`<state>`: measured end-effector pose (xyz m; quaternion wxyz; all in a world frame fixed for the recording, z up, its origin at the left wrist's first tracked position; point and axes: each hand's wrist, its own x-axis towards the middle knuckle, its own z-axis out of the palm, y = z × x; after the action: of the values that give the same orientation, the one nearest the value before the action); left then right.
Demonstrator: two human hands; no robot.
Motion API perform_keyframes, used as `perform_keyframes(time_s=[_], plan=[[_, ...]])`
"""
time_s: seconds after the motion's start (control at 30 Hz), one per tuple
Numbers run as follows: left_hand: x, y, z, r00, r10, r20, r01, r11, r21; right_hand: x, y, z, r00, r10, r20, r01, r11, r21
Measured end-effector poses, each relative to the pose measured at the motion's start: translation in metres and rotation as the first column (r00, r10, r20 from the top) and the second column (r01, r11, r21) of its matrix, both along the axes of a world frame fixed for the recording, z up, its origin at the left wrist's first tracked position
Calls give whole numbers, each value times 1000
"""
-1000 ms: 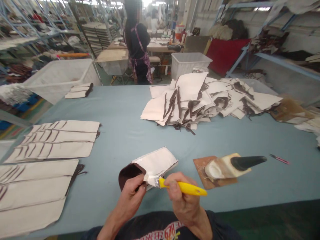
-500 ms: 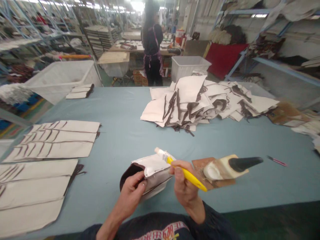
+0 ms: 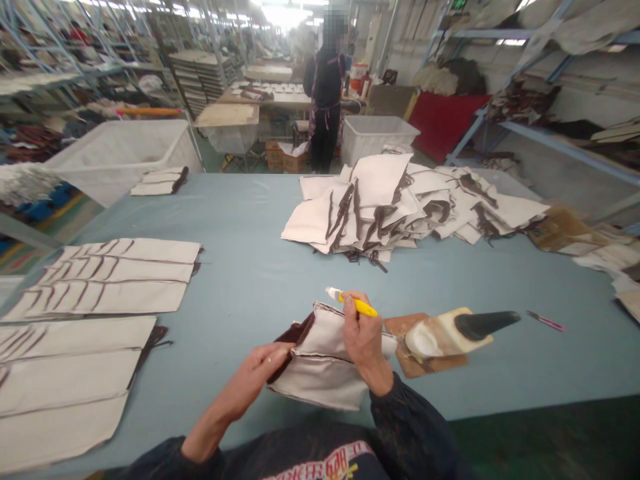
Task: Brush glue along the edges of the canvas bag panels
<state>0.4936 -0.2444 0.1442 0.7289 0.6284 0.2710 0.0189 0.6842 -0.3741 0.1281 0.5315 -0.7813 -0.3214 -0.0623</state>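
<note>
My left hand (image 3: 267, 363) grips the dark brown lined mouth of an off-white fabric pouch (image 3: 320, 383), its thumb on top and most fingers hidden. The pouch lies tilted in front of me, its seamed side facing up. In my right hand (image 3: 366, 337) is a yellow-handled paintbrush (image 3: 361, 305), with whitish bristles pointing up and left, beyond the pouch's far edge. That hand lies over the pouch's right part, hiding some of it. To its right, a cut-open container (image 3: 450, 331) with white paste and a black end rests on brown cardboard (image 3: 407, 325).
Small pink-handled snips (image 3: 546, 321) lie on the blue-green table (image 3: 240, 220) at right. A heap of off-white pouches (image 3: 380, 180) sits at the far side. Overlapping rows of pouches (image 3: 120, 277) cover the left. A person (image 3: 326, 100) stands beyond the table near white bins (image 3: 377, 133).
The pouch has turned, showing its seamed side instead of the white flap under the brush. My right hand has shifted over it, brush lifted off. The person beyond has moved right.
</note>
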Motion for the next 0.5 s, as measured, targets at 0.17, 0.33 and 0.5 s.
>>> perform_keyframes(time_s=[0.17, 0.33, 0.5], plan=[[-3, -13, -12, 989, -148, 19, 142, 971, 191, 5, 6, -11, 999, -53, 15, 53, 996, -73], [-1, -24, -7, 979, -202, 33, 180, 926, 331, -1, -1, -1, 996, -87, 13, 87, 996, -2], [-13, -24, -11, 989, -143, 23, 118, 888, 445, -29, -32, 25, 984, 82, -161, -73, 995, 64]])
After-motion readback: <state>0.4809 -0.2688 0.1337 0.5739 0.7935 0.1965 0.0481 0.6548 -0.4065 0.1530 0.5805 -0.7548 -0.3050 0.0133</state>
